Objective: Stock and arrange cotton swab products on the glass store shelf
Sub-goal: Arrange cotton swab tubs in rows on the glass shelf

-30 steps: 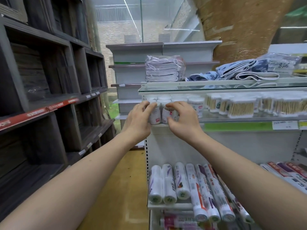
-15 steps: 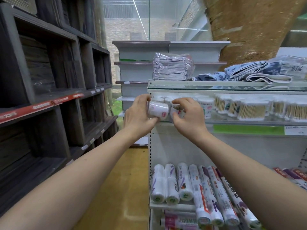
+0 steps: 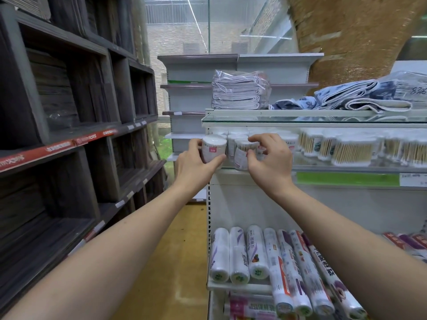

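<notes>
My left hand (image 3: 195, 166) grips a round white tub of cotton swabs (image 3: 214, 147), held upright at the left end of the glass shelf (image 3: 346, 168). Right beside it, my right hand (image 3: 270, 162) pinches a clear tub of wooden-stick swabs (image 3: 242, 153) at the shelf's front edge. More white tubs (image 3: 233, 137) stand just behind the two hands. A row of clear tubs of wooden-stick swabs (image 3: 351, 150) runs along the shelf to the right.
A second glass shelf (image 3: 300, 117) just above carries bagged folded cloths (image 3: 240, 90) and loose blue-patterned cloths (image 3: 360, 95). Rolled products (image 3: 256, 252) lie on the lower white shelf. Dark wooden cubby shelving (image 3: 69, 125) lines the left side of the yellow-floored aisle (image 3: 171, 250).
My left hand lifted the white tub off the shelf, tipped it sideways, and now holds it upright again. My right hand stayed on the neighbouring clear tub. The camera moved closer.
</notes>
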A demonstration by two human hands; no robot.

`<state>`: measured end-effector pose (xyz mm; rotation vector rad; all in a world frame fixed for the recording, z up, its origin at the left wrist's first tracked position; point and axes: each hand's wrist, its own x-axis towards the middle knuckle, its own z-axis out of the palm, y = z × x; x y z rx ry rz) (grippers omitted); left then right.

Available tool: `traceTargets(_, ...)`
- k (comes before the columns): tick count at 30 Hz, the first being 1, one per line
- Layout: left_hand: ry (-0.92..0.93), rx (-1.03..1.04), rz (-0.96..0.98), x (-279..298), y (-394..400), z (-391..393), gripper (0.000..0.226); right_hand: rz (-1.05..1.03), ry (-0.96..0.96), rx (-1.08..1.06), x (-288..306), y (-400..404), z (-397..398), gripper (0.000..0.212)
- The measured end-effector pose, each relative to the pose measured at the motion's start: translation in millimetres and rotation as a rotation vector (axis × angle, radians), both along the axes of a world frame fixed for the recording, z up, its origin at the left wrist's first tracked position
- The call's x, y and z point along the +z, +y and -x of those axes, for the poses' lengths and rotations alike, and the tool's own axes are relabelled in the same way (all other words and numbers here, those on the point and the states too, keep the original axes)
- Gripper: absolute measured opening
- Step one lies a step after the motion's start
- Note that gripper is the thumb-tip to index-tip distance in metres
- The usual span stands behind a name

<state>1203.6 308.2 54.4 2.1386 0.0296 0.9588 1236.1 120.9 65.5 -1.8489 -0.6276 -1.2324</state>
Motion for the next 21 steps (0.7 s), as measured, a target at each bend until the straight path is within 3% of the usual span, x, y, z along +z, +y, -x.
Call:
traceTargets(6,0.063,-0.004,0.048,-4.7,-3.9,-10.9,0.059,0.004,-0.006,-0.026,-4.8,-6.0,-4.5,0.023)
traceTargets(13,0.133,0.029,-0.13,-1.3,-7.0,-16.0,0.059,-0.006,0.007,-0.043,-4.1,-8.6,-7.5,0.025)
traceTargets(21,0.137,0.06,-0.174,-0.1,-14.2,-17.9,0.087,0.088,0.155,-0.032,-7.6,-9.4,-13.1,0.04)
